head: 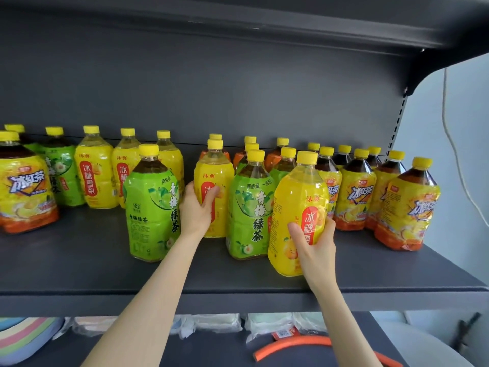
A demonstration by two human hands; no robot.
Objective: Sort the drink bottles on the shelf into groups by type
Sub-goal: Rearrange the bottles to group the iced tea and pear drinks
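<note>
- Head view: dark grey shelf (79, 263) carries many yellow-capped drink bottles, all upright.
- Left hand (197, 207), grip closed round a yellow pear-drink bottle (214, 186) mid-shelf, thumb across its red label; bottle base looks down on the shelf.
- Right hand (315, 242), grip closed round the lower half of a second yellow pear-drink bottle (299, 205) near the front edge, tilted slightly; cannot tell if its base touches the shelf.
- Green-tea bottle (152, 207) just left of the left hand, forward of the back row.
- Another green-tea bottle (250, 207) stands between the two held bottles, touching or nearly touching the right one.
- Far left: an iced black tea bottle (23, 186), then green (62, 176), then three yellow pear bottles (96, 170).
- Right side: cluster of iced black tea bottles (407, 202), front one near the shelf end.
- Orange-labelled bottles (242, 154) at the back, mostly hidden.
- Lower shelf: wrapped packs (214, 323), orange tube (291, 345), stacked pastel plates (23, 337).
</note>
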